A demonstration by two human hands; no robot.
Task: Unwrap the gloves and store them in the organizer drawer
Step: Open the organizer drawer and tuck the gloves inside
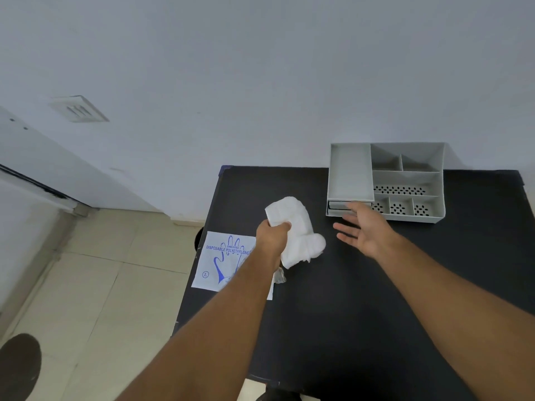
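My left hand (273,235) is shut on a white stack of plastic gloves (298,227), lifted a little above the black table (347,314). Under my left forearm lies the empty wrapper (220,259), printed in blue with a glove outline and "DISPOSABLE POLYETHYLENE". A small clear plastic scrap (280,276) lies beside it. The grey organizer (405,180) stands at the table's back edge against the wall. Its drawer front (337,206) shows low on the left side. My right hand (362,227) is open, palm up, its fingertips right at the drawer front.
The organizer has one long tray on the left and several smaller compartments with perforated bottoms on the right. A tiled floor lies left of the table. A dark shoe (18,366) shows at the bottom left.
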